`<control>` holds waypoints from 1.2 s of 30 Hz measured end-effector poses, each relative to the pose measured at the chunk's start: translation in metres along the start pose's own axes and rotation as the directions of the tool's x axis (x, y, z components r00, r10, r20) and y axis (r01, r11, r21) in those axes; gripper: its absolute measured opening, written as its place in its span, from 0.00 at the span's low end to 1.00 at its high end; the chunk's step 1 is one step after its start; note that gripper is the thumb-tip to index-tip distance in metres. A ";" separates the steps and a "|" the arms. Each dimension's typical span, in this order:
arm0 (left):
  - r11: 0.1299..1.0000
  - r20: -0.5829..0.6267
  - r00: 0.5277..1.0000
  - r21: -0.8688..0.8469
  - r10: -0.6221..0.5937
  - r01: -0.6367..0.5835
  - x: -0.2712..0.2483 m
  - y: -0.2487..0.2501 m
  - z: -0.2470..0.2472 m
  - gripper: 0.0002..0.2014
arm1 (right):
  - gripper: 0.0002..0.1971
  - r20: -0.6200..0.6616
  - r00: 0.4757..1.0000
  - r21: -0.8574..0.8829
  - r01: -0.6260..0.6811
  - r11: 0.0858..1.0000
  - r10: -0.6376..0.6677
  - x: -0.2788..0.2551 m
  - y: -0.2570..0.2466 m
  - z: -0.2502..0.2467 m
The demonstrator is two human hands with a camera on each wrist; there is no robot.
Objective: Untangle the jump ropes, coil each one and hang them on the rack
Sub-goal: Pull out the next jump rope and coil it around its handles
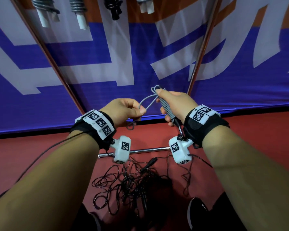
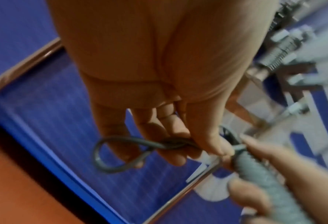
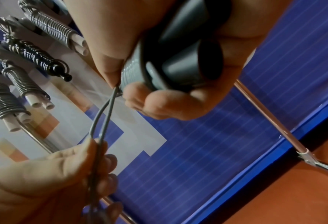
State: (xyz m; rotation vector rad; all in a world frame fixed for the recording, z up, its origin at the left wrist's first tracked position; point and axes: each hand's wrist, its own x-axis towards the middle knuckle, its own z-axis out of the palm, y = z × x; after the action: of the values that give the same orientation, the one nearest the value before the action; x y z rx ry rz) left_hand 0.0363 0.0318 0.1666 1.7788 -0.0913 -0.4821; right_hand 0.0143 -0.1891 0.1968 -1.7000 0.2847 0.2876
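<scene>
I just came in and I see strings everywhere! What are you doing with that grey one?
A person is tidying jump ropes. The right hand grips a grey rope already wound tightly around its dark handles. The left hand pinches the loose grey end, which seems to be getting tucked in to finish the bundle. Several finished bundles hang on the rack above. A tangled black rope lies on the red floor between the feet, not yet sorted.

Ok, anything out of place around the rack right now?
Yes: a tangled heap of thin black cords sprawls on the red floor below the hands, not coiled. The grey coiled jump rope in the right hand isn't hung either.
</scene>
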 end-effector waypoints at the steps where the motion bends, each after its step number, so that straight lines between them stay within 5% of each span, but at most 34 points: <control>1: 0.997 0.002 1.000 0.072 0.008 -0.009 0.000 -0.001 0.000 0.08 | 0.25 0.014 1.000 -0.006 -0.003 1.000 0.003 -0.001 -0.001 0.001; 9: 0.754 -0.072 0.997 0.657 0.032 0.023 0.004 -0.001 0.000 0.17 | 0.29 0.230 0.970 -0.129 -0.050 0.990 0.079 -0.015 -0.003 0.013; 13: 0.766 -0.017 1.000 0.643 0.019 -0.004 0.001 0.006 -0.001 0.10 | 0.27 0.398 0.906 -0.173 -0.082 0.982 0.146 -0.020 0.000 0.016; 17: 0.694 -0.031 0.979 0.710 0.203 -0.122 -0.003 0.014 -0.007 0.11 | 0.25 0.537 0.810 -0.243 -0.121 0.962 0.237 -0.025 0.008 0.023; 22: 0.704 0.028 0.952 0.667 0.304 -0.245 -0.006 0.023 -0.008 0.08 | 0.28 0.573 0.742 -0.341 -0.171 0.924 0.348 -0.026 0.022 0.028; 25: 0.676 0.085 0.944 0.677 0.319 -0.289 -0.006 0.024 -0.002 0.07 | 0.29 0.540 0.755 -0.415 -0.146 0.898 0.372 -0.024 0.027 0.029; 30: 0.503 0.190 0.916 0.787 0.354 -0.357 -0.004 0.024 0.011 0.06 | 0.28 0.430 0.829 -0.589 -0.041 0.807 0.357 -0.016 0.031 0.036; 36: 0.370 0.224 0.867 0.836 0.446 -0.406 -0.002 0.031 0.014 0.04 | 0.17 0.288 0.932 -0.451 -0.071 0.889 0.221 -0.003 0.037 0.029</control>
State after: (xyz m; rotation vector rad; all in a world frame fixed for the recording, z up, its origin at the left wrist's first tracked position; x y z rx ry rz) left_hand 0.0357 0.0114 0.1942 2.6442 -0.9151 0.0516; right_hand -0.0022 -0.1661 0.1592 -2.0332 0.0996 0.7955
